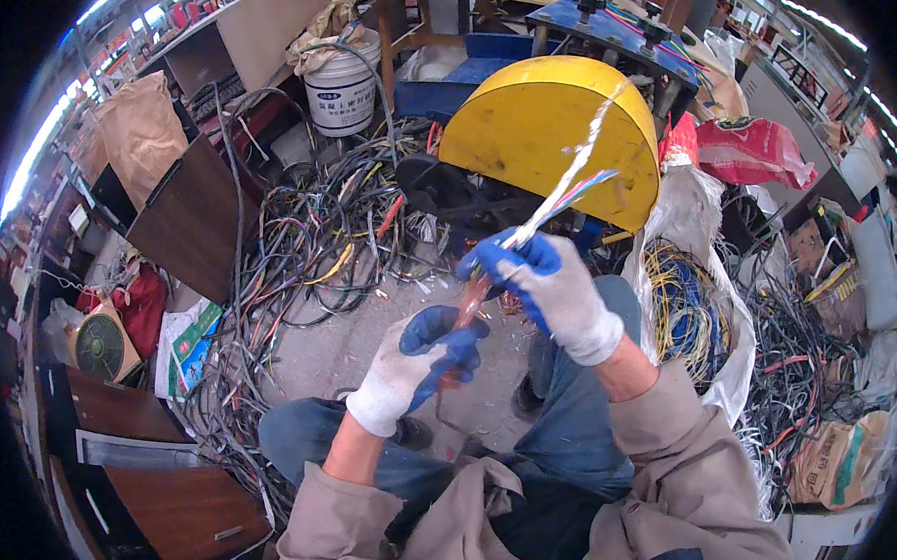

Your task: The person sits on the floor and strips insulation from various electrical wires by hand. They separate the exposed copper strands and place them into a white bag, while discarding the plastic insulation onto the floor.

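Note:
Both my hands wear white gloves with blue palms and fingers. My right hand (pixel 554 290) is closed round a multi-core cable. Past its fingers, the stripped end fans up and away: a twisted white filler strand (pixel 576 164) and a bundle of thin coloured wires (pixel 583 189), with blue, pink and white among them. Copper-coloured braid (pixel 473 295) runs down from that hand to my left hand (pixel 412 362), which is lower and nearer. The left fingers are curled round the blurred lower end of the braid. Its exact lower end is smeared.
Ahead stands a machine with a rounded yellow guard (pixel 547 126). Tangled cables (pixel 336 225) cover the floor at left. At right, a white woven sack (pixel 688 209) holds yellow and blue wires (pixel 685 300). A white bucket (pixel 342 89) and brown board (pixel 194 221) stand farther left.

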`<state>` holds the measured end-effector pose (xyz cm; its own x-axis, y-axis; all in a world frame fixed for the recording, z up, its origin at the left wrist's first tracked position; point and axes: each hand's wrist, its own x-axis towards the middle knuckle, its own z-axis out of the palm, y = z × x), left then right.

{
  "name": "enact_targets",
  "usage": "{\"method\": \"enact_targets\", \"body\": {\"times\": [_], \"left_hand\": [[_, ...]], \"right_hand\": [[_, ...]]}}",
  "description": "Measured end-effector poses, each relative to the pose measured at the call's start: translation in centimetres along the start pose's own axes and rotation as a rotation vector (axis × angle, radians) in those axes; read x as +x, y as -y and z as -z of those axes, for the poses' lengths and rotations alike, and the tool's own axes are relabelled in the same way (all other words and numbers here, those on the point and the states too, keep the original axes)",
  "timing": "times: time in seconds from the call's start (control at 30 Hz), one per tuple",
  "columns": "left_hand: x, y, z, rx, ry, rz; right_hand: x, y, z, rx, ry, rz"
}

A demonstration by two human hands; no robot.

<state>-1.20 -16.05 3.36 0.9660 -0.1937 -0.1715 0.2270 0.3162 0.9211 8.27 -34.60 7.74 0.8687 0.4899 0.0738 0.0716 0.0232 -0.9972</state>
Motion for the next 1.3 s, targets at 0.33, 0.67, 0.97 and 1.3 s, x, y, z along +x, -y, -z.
{"method": "enact_targets", "body": {"times": [0.33,0.67,0.97,1.3], "left_hand": [[-0.1,-0.8,0.0,0.103,0.075,-0.018],[-0.4,0.2,1.5,0.198,0.043,0.006],[0.3,-0.4,3.4,0.291,0.06,-0.077],[2.0,-1.6,3.9,0.239,-0.1,-0.187]], "right_hand": [[-0.2,3.9,3.7,0.037,-0.249,0.022],[1.1,5.6,7.7,0.115,-0.461,0.258],[1.4,9.5,16.4,0.436,-0.505,0.368],[-1.5,5.7,12.4,-0.181,-0.092,0.121]]}}
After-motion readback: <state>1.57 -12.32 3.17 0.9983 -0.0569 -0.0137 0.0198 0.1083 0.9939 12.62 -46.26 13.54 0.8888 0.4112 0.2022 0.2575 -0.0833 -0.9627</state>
